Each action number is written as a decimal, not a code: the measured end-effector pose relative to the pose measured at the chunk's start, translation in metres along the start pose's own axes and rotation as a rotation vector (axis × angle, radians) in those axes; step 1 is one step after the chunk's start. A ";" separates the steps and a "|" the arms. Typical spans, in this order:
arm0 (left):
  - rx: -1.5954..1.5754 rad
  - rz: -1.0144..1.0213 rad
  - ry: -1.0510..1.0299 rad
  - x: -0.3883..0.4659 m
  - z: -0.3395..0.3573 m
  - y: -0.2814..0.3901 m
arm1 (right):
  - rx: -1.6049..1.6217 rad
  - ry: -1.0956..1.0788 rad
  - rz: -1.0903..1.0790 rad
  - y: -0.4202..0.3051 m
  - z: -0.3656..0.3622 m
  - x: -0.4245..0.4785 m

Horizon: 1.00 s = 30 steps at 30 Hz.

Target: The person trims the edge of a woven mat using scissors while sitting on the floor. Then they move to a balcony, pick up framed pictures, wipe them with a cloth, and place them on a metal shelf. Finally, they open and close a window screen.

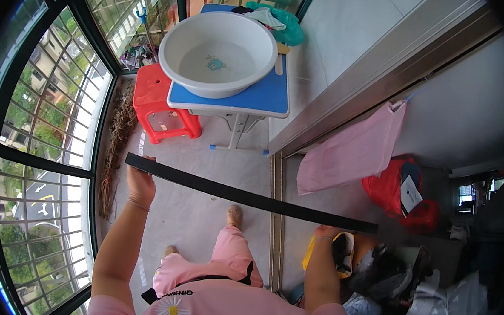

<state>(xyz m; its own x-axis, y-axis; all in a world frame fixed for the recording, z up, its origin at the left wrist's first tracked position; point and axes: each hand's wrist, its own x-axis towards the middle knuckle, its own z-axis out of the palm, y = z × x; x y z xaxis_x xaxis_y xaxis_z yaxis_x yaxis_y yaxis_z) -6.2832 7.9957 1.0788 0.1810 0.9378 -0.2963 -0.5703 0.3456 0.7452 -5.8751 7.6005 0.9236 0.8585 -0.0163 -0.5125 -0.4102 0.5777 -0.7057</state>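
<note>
A long, flat black board or panel [248,197], seen nearly edge-on, spans the view in front of me, its left end a little farther forward. My left hand [142,181] grips it close to its left end, fingers hidden partly behind it. Near the right end my right hand [327,231] holds its near side; most of those fingers are hidden beneath the board. Beyond it, a large white plastic basin [218,60] with a small blue picture on its bottom stands on a blue-topped desk [257,99].
A red plastic stool [154,90] stands beside the desk. Dried plants [118,146] lie along the barred windows at left. A sliding-door track [276,231] crosses the floor. At right are a hanging pink cloth [351,148], a red bag [389,185] and several plastic bags [432,304].
</note>
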 end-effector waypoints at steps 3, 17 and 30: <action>-0.022 0.006 0.061 0.037 0.002 -0.041 | 0.066 -0.091 0.088 0.011 0.011 0.044; 0.178 0.021 0.485 0.186 -0.001 -0.082 | -0.350 -0.169 0.446 0.146 0.070 0.182; 0.355 -0.122 0.522 0.162 0.016 -0.088 | -0.659 0.232 0.428 0.139 0.134 0.161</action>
<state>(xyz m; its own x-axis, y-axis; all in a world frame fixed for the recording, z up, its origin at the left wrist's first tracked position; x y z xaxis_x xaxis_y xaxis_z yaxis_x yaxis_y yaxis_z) -6.1903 8.1178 0.9749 -0.2372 0.7820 -0.5764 -0.2538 0.5229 0.8137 -5.7527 7.7877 0.8090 0.5303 -0.1136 -0.8401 -0.8469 -0.0246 -0.5312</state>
